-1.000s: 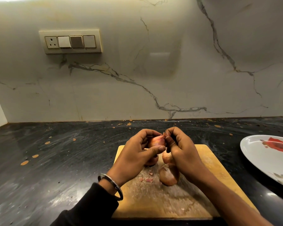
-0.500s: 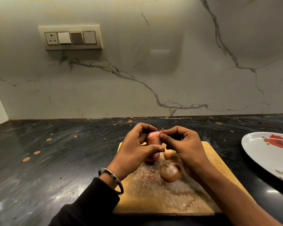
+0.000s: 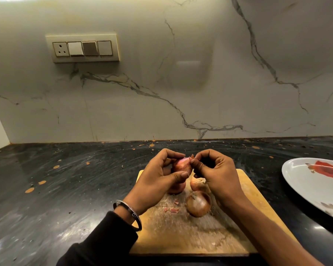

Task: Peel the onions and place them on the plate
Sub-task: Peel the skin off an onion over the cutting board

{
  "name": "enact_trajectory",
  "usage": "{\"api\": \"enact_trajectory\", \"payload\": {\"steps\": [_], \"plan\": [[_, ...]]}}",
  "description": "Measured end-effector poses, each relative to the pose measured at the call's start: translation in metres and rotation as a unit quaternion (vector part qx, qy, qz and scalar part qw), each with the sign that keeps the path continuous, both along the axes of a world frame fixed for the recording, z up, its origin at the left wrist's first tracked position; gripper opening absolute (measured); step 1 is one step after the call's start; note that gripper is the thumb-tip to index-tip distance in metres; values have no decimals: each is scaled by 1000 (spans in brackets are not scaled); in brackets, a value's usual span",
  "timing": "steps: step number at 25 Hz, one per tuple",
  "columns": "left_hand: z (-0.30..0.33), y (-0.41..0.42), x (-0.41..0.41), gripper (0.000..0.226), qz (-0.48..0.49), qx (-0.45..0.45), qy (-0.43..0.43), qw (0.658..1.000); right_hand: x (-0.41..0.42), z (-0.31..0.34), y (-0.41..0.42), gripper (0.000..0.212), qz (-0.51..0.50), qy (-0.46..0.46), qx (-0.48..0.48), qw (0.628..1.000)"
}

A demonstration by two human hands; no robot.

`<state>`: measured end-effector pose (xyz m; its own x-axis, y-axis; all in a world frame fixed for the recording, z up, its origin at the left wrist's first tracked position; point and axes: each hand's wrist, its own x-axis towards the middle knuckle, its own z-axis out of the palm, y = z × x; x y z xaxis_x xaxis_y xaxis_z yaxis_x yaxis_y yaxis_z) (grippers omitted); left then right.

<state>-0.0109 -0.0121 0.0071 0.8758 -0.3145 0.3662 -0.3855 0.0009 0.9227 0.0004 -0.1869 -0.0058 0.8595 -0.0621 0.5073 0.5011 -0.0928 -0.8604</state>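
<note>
Left hand [image 3: 154,181] gripping onion [image 3: 182,166], tip tilted up-right, right hand [image 3: 217,175] pinching tip skin

Wall: a pale marble backsplash [image 3: 181,89] is being crossed by grey veins.
Switch plate [image 3: 83,48]: one socket and three switches are being carried, upper left.
Counter [image 3: 65,179]: dark, glossy stone is being speckled with orange flecks.
Light: a soft glare is being reflected on the wall.

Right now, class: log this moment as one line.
left hand: holds onion | right hand: pinches its skin | board: three onions | plate: no onions
</note>
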Motion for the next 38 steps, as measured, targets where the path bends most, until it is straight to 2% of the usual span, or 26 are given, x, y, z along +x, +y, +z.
{"api": "enact_trajectory", "payload": {"steps": [2,4,7,12,19,21,26,30,33,38], "plan": [[-2,1,1,38,2,5,-2,1000,-3,2,1,13,-6,-9,-26,1000],[-4,0,3,46,25,35,-42,998,-5,3,2,13,-13,-1,-42,999],[-7,-1,3,61,58,61,-90,992,-6,2,5,12,-4,51,-26,998],[-8,2,7,50,90,46,-88,991,-10,7,6,5,13,21,-27,999],[-3,2,2,39,-18,22,-20,999,-8,6,3,10,-4,14,-51,999],[-3,2,2,35,-18,11,-16,1000,-9,6,4,11,-1,28,-60,998],[-6,-2,4,50,44,42,-81,995,-10,6,7,14,-11,59,-58,996],[-8,-4,4,53,116,106,-154,975,-11,5,11,13,-37,53,-74,995],[-6,-1,2,50,95,85,-103,986,-12,5,13,10,-30,44,-72,996],[2,-1,-2,46,-22,41,-29,999,-8,4,7,14,-63,10,-63,996]]}}
